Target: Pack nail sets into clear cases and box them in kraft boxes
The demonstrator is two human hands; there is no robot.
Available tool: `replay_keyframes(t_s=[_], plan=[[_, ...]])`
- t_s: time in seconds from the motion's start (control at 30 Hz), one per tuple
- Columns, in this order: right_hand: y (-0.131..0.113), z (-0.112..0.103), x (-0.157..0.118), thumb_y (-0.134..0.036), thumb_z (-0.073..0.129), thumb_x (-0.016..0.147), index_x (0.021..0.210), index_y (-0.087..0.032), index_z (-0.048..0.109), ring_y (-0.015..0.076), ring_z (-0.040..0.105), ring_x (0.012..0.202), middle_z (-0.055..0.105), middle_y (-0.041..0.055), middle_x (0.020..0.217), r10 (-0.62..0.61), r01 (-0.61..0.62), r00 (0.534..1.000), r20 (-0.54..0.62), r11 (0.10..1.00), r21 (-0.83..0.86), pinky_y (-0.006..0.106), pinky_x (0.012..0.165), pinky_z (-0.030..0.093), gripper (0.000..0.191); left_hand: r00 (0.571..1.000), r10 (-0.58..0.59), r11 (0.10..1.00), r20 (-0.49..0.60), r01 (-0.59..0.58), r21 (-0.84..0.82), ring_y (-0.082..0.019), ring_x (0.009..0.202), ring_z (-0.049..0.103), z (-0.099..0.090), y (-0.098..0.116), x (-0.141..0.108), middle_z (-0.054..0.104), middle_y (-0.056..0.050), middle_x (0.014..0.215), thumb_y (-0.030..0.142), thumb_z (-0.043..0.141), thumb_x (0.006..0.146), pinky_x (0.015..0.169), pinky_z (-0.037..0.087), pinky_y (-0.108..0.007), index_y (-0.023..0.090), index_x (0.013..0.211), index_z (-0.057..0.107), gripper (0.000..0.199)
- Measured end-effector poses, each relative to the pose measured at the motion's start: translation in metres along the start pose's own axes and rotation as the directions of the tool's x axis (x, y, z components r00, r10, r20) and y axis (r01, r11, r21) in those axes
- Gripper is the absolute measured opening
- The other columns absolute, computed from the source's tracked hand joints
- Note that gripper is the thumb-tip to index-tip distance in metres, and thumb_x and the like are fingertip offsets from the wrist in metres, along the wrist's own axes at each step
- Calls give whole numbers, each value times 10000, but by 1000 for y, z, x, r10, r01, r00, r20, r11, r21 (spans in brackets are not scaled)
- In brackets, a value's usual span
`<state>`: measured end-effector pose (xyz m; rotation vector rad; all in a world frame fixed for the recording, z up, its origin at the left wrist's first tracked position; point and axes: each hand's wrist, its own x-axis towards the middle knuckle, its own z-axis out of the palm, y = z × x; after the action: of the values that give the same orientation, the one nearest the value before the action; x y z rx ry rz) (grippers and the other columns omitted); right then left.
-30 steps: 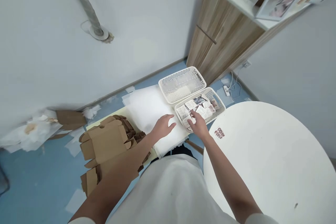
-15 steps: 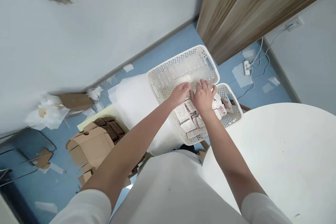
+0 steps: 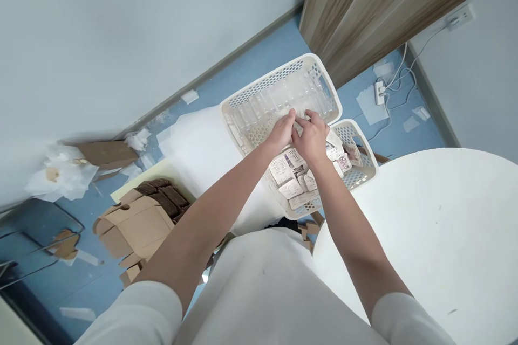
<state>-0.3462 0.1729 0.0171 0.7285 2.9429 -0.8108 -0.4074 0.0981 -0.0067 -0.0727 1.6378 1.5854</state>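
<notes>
My left hand (image 3: 282, 132) and my right hand (image 3: 311, 137) meet above the place where two white baskets adjoin. Both hands have their fingers bent together around something small and pale that I cannot make out. Beyond them, the far basket (image 3: 267, 71) holds clear plastic pieces (image 3: 279, 94). Under and in front of my right hand, the near basket (image 3: 370, 164) contains several white printed packets (image 3: 283, 171), some with a reddish print.
A white round table (image 3: 429, 226) is at the right. Opened brown cardboard boxes (image 3: 141, 223) lie at the left beside white sheeting (image 3: 198, 145). A wooden cabinet (image 3: 364, 5) stands behind, near a power strip (image 3: 379, 92) with cables on the blue floor.
My hands have come closer together, and the fingers of my right hand have bent in toward my left hand. The view has shifted slightly.
</notes>
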Motion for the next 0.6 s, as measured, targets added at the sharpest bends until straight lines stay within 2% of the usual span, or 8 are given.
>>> replay_keyframes(t_s=[0.13,0.2,0.27,0.33,0.37,0.5,0.6], plan=[[-17,-17,-29,-354,433,814,1086,-166,567,237,414,1120,430,116,1222,37,0,990,-135,965,264,398,882,365,357,974,171,981,-151,-155,115,-187,1069,491,-10,13,-36,486,-79,1208,428,503,790,890,389,-315,176,1104,491,403],[-27,-24,-54,-364,448,804,1066,-171,581,216,461,1086,464,113,1198,103,-19,980,-172,903,429,357,823,420,351,972,163,986,-171,-154,64,-174,1044,513,-16,18,-63,435,-80,1270,389,536,778,852,419,-309,212,1184,420,458],[-37,-30,-84,-357,462,795,1036,-178,599,203,499,1049,507,108,1162,174,-39,968,-183,821,570,329,780,446,330,995,88,994,-56,-91,-53,-158,965,562,-24,20,-95,475,-84,1238,402,498,799,788,454,-307,231,1203,399,449],[-43,-35,-120,-347,486,780,993,-182,616,199,512,1032,554,96,1112,231,-51,955,-186,746,664,319,766,451,299,992,62,989,107,-47,-139,-149,898,591,-30,19,-130,557,-87,1139,419,488,798,755,467,-304,212,1147,457,406],[-46,-36,-139,-343,502,770,979,-181,618,193,532,992,576,90,1075,257,-57,949,-185,713,699,317,757,453,289,987,59,987,148,-35,-158,-144,867,600,-33,16,-147,587,-89,1092,409,515,782,740,468,-295,199,1103,492,385],[-49,-42,-217,-340,547,734,994,-181,576,146,568,739,623,57,902,336,-89,929,-154,608,789,304,679,467,306,966,20,992,257,13,-126,-135,798,613,-39,-6,-209,629,-109,1013,359,606,717,682,461,-255,152,942,571,308],[-48,-47,-274,-345,552,730,1020,-192,534,137,557,711,609,57,915,363,-108,921,-139,584,804,301,669,470,328,935,-13,998,354,32,-47,-140,785,615,-36,-30,-241,635,-120,1003,344,621,705,680,453,-264,145,972,562,338]])
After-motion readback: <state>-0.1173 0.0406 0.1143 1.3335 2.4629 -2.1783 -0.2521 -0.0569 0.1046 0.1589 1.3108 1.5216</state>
